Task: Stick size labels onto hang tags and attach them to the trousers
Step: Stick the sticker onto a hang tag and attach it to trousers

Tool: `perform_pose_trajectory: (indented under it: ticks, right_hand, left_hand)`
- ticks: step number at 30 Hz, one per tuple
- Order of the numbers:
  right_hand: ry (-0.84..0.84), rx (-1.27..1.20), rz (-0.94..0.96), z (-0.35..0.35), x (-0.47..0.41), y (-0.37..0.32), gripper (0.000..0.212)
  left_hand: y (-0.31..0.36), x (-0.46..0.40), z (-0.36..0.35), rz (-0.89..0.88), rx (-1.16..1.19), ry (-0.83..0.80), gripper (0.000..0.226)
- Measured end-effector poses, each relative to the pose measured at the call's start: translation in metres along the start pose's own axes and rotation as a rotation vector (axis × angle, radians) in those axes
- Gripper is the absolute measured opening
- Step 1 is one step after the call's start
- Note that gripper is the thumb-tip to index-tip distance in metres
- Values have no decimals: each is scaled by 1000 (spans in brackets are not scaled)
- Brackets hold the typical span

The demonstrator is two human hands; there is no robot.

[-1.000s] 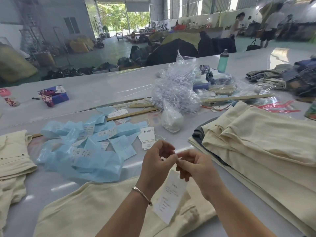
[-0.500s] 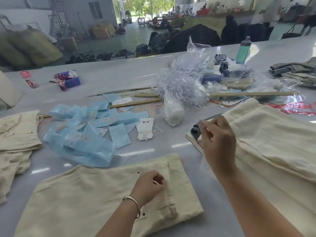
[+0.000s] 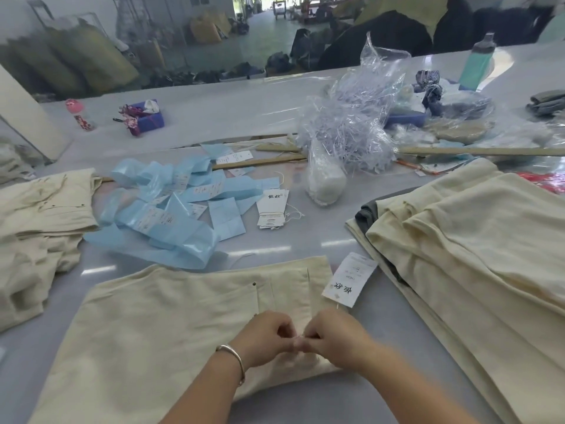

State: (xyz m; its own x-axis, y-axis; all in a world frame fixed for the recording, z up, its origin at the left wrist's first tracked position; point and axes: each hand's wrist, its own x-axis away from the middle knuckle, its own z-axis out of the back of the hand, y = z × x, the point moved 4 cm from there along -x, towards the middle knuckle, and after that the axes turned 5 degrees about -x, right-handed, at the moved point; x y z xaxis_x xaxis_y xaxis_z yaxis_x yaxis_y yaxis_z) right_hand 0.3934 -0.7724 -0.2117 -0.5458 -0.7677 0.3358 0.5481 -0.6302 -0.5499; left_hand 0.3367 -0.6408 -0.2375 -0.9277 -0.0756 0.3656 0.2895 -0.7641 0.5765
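Grey table (image 3: 305, 240): both hands' fingers (image 3: 282, 330) pinch something unclear; hang tag (image 3: 348, 278) characters illegible.

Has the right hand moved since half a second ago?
Yes. The right hand came down from the stacked cream trousers to the left hand.

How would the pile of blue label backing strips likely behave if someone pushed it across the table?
The blue strips look thin, glossy and curled, so they would probably slide easily and scatter rather than move together. They seem very light; a draught might shift them.
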Motion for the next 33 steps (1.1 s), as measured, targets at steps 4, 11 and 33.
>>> perform_pose_trajectory:
  ticks: [4,11,33]
  right_hand:
    - [59,148,-52,-16,-1,-6,38]
    - [257,36,-308,-34,-11,-11,29]
    - [225,244,-146,-53,-19,-8,31]
  left_hand:
    - [-2,5,5,134,373,6,27]
    - [-9,13,5,210,620,-53,28]
    - [-9,12,3,314,515,134,11]
